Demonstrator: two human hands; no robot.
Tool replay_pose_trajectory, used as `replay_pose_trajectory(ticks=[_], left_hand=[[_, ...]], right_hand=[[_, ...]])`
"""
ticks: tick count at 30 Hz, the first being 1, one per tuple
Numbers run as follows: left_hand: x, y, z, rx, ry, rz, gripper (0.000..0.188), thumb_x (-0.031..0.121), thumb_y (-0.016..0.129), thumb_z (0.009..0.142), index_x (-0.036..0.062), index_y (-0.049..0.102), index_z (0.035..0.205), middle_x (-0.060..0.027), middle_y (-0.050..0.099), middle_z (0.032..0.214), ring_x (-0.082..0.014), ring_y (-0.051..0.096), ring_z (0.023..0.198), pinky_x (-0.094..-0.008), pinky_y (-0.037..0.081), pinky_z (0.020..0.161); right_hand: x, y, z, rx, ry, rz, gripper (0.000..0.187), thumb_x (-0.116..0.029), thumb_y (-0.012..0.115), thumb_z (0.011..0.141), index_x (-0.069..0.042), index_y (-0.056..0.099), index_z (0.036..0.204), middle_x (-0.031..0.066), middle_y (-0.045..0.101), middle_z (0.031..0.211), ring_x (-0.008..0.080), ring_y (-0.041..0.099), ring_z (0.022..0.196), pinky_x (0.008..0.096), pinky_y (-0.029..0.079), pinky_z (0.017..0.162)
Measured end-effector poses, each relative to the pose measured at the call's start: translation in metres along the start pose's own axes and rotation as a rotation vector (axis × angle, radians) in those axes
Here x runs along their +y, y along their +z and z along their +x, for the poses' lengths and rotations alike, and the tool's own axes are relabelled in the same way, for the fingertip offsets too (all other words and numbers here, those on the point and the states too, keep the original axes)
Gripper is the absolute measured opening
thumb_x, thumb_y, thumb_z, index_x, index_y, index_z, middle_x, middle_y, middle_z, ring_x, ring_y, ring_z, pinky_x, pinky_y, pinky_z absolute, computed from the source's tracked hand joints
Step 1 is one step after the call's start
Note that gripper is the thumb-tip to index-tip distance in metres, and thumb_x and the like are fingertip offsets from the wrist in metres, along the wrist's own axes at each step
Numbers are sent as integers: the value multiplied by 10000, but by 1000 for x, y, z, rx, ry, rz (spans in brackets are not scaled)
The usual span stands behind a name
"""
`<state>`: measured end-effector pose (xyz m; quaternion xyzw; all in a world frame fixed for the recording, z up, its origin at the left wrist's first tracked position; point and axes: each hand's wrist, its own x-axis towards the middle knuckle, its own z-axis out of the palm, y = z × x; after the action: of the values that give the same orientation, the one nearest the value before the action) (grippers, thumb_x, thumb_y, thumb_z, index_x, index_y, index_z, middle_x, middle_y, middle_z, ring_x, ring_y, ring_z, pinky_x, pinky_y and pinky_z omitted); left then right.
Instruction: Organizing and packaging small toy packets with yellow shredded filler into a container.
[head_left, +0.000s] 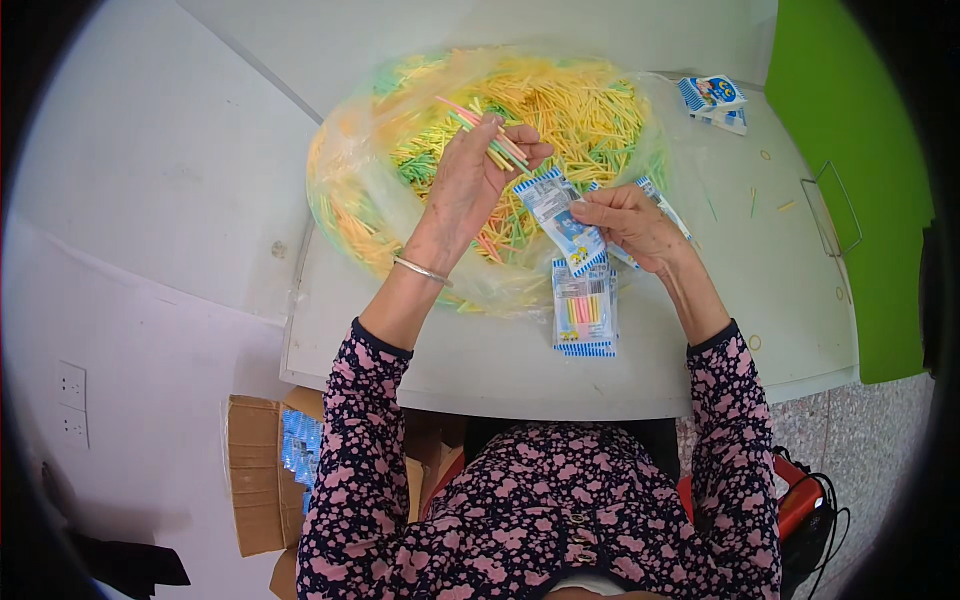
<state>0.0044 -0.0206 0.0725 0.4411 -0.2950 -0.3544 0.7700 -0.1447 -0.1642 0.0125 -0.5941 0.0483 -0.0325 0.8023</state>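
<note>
My left hand (464, 178) is closed around a small bundle of thin pastel sticks (508, 152) in pink, yellow and green, held over the big open plastic bag (375, 200). Loose sticks (585, 105) of the same kind fill that bag. My right hand (640, 228) pinches a small blue-and-white packet (556, 212) between thumb and fingers, tilted just right of the bundle. More packets show behind its fingers; whether it grips them too, I cannot tell. Just below lies a stack of packets (584, 312), the top one showing pink and yellow sticks through a clear window.
Two or so blue-and-white packets (713, 98) lie at the table's back right, near a green panel (840, 200). A wire frame (832, 210), stray sticks and rubber bands (754, 342) are along the right side. Below the table's left edge, a cardboard box (256, 470) holds blue packets.
</note>
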Motion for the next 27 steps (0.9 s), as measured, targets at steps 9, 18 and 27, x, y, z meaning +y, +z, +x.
replay_pose_trajectory(ticks=[9, 18, 27], left_hand=[[-5, 14, -14, 42, 76, 127, 314, 265, 430, 958, -9, 540, 853, -126, 602, 861, -267, 634, 851, -355, 500, 772], [-14, 15, -26, -69, 85, 364, 368, 306, 416, 962, -27, 566, 918, -126, 613, 905, -240, 625, 883, -333, 507, 777], [-26, 24, -37, -63, 178, 535, 496, 337, 313, 987, -58, 587, 861, -110, 622, 845, -160, 553, 817, -305, 427, 810]], right_hand=[[-1, 4, -10, 4, -45, -94, 201, -242, 661, 837, -45, 687, 810, -59, 581, 688, 20, 415, 575, 182, 312, 526], [-1, 5, -14, -25, 7, -171, 196, -201, 652, 841, -9, 692, 850, -9, 653, 775, 36, 544, 707, 189, 413, 649], [2, 3, -17, -36, -2, -152, 199, -202, 642, 849, -9, 692, 856, -14, 645, 764, 31, 530, 694, 191, 410, 643]])
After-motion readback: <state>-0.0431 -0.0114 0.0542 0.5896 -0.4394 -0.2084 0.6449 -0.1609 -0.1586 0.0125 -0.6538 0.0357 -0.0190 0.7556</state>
